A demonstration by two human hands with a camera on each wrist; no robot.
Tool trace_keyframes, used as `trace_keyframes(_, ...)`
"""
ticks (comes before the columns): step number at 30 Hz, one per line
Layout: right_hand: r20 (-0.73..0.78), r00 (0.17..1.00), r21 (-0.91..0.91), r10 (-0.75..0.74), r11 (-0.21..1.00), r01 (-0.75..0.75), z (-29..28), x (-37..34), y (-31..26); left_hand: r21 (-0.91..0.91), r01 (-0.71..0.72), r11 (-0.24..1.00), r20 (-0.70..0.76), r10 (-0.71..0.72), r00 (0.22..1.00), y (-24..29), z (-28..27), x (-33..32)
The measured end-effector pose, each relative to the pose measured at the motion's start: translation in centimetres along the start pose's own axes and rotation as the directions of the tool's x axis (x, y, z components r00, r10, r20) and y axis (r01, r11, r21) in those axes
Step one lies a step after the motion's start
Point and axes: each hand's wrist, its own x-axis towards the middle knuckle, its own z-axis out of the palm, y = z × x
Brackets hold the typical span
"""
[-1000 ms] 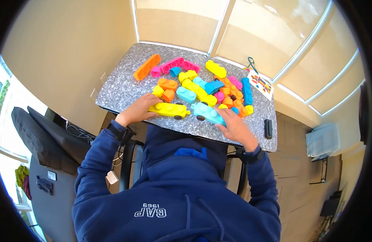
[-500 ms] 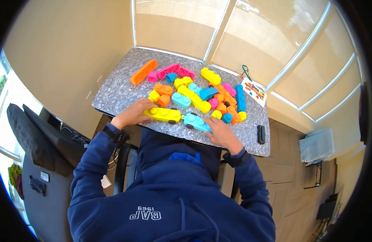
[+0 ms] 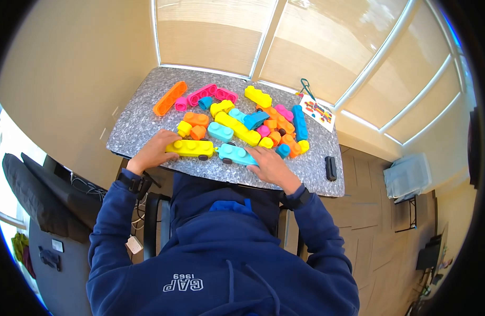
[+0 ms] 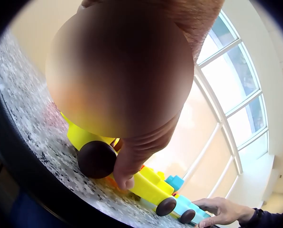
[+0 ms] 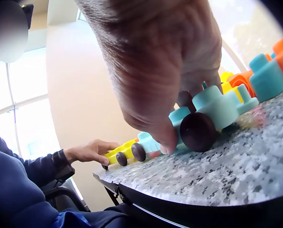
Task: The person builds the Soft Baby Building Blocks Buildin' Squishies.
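If the yellow car (image 3: 191,148), gripped by left hand (image 3: 153,151), and turquoise car (image 3: 235,154), by right hand (image 3: 274,166), are skewed, alignment may be lost.

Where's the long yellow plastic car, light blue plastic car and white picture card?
Long yellow plastic car (image 3: 190,149), head view, middle of its body.
Light blue plastic car (image 3: 235,154), head view, its visible body.
White picture card (image 3: 317,110), head view, its printed picture.

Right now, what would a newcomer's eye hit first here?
The bright toy blocks, strewn across the middle of the speckled grey table. Next, the yellow wheeled block and light-blue wheeled block, end to end along its near edge, held by the left hand and right hand respectively. Then the printed sheet at the table's far right corner.
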Motion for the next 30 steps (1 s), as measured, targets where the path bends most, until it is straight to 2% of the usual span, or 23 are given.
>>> trace_keyframes(5, 0.010, 1.000, 0.029, 0.019, 0.999, -0.020, -0.7, -0.1, 0.0, 0.021, 0.001, 1.000, 0.007, -0.002, 1.000, -0.1, 0.0, 0.2)
trace_keyframes(8, 0.002, 1.000, 0.115, 0.018, 0.993, -0.018, -2.2, -0.2, 0.2, 0.003, 0.002, 1.000, 0.014, -0.002, 1.000, -0.4, -0.3, 0.0)
trace_keyframes(10, -0.041, 0.995, 0.116, 0.087, 0.990, -0.082, -3.5, -0.2, 1.0, 0.014, -0.009, 1.000, 0.008, 0.009, 1.000, -0.9, -0.2, -0.2)
trace_keyframes(16, -0.186, 0.973, 0.054, 0.136, 0.990, -0.128, -5.5, -0.9, 3.5, 0.011, -0.011, 1.000, 0.011, 0.011, 1.000, -0.8, -0.3, -0.2)
trace_keyframes(26, -0.167, 0.980, -0.007, 0.112, 0.993, -0.114, -4.4, -2.4, 2.9, -0.004, 0.061, 0.998, 0.046, -0.061, 0.997, -0.1, -0.6, -0.1)
trace_keyframes(30, -0.152, 0.984, 0.037, 0.092, 0.995, -0.088, -4.6, -2.6, 2.5, 0.006, 0.043, 0.999, 0.050, -0.043, 0.998, -0.1, -0.8, -0.1)
